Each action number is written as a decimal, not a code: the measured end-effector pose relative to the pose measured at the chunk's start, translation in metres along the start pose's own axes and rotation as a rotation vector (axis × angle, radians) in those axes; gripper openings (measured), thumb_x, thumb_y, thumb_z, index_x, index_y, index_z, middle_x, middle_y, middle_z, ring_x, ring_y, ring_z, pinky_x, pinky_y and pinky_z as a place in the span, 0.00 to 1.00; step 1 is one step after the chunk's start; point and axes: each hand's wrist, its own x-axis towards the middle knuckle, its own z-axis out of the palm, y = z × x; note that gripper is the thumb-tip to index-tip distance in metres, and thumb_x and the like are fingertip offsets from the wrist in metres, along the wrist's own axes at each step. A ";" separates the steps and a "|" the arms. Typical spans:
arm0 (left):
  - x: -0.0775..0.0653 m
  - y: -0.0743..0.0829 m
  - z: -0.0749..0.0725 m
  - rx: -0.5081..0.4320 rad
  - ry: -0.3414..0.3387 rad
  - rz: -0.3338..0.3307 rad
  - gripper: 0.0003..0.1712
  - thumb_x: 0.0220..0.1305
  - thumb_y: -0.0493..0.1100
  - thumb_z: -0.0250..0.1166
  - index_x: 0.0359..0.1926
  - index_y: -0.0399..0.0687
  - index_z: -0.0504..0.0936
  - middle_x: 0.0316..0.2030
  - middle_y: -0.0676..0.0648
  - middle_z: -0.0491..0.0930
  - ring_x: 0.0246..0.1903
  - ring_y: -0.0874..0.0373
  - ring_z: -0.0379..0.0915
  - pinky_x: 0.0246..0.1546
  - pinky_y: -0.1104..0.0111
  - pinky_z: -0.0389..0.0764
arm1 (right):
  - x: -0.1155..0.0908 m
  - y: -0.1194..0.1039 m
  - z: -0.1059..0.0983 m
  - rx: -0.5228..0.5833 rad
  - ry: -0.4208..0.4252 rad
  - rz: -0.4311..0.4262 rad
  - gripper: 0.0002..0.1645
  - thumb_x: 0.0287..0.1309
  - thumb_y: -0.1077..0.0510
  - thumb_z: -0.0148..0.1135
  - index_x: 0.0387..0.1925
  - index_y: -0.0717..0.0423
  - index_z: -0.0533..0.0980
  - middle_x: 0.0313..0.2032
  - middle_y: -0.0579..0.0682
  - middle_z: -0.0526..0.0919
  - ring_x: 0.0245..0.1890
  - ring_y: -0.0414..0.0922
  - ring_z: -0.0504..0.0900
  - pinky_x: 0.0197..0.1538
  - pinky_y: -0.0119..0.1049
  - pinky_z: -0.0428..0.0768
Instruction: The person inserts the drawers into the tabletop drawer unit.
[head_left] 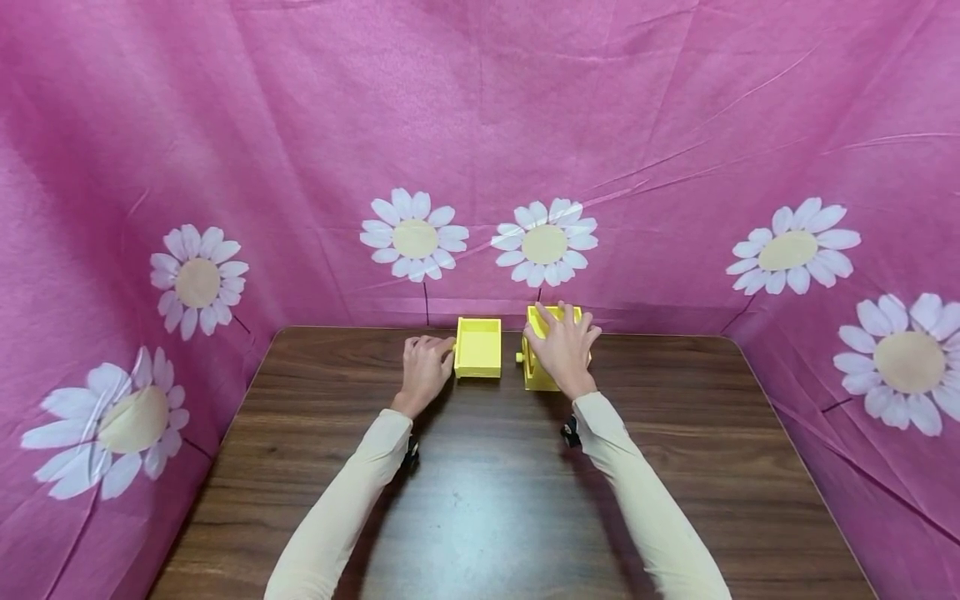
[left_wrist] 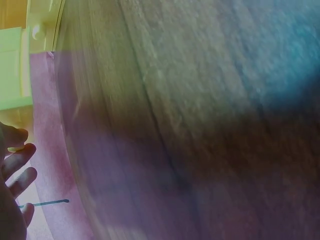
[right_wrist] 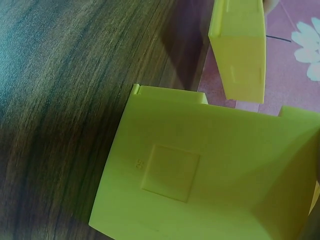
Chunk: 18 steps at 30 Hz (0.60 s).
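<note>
A small yellow drawer (head_left: 478, 348), an open-topped tray, stands near the table's back edge. My left hand (head_left: 426, 367) is at its left side and pinches the small yellow knob (left_wrist: 15, 148) between thumb and finger. To the right, apart from the drawer, stands a yellow mini cabinet (head_left: 540, 377) with another knob (head_left: 520, 357) on its left side. Over the cabinet lies my right hand (head_left: 564, 346), gripping it from above with thumb and spread fingers. The right wrist view shows the cabinet's flat side (right_wrist: 175, 125) close up and the drawer (right_wrist: 242, 60) beyond it.
The dark wood table (head_left: 465, 500) reaches from the person to the back edge. A pink cloth (head_left: 480, 125) with white daisies hangs behind the table and on both sides. Black wrist cameras (head_left: 572, 432) sit at the cuffs of the pale sleeves.
</note>
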 end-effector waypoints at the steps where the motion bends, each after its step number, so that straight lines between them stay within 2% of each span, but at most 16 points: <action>1: 0.000 0.001 0.000 -0.002 -0.003 -0.001 0.14 0.60 0.35 0.73 0.48 0.42 0.91 0.39 0.43 0.91 0.42 0.44 0.85 0.55 0.47 0.74 | 0.000 0.000 0.000 -0.001 0.001 0.001 0.37 0.67 0.33 0.52 0.71 0.44 0.77 0.69 0.64 0.72 0.61 0.76 0.64 0.58 0.73 0.59; 11: 0.004 0.009 0.002 -0.002 0.027 0.021 0.14 0.59 0.35 0.74 0.47 0.42 0.91 0.36 0.44 0.91 0.41 0.45 0.85 0.54 0.47 0.74 | 0.001 0.000 -0.001 -0.007 -0.004 0.007 0.37 0.67 0.33 0.52 0.71 0.43 0.76 0.70 0.64 0.72 0.62 0.76 0.64 0.59 0.73 0.59; 18: 0.006 0.014 0.004 -0.021 0.011 0.014 0.14 0.59 0.35 0.74 0.47 0.42 0.91 0.37 0.43 0.91 0.41 0.44 0.85 0.55 0.46 0.74 | 0.000 -0.001 -0.001 0.003 0.001 0.007 0.34 0.67 0.36 0.56 0.71 0.43 0.77 0.69 0.64 0.72 0.62 0.76 0.63 0.59 0.74 0.59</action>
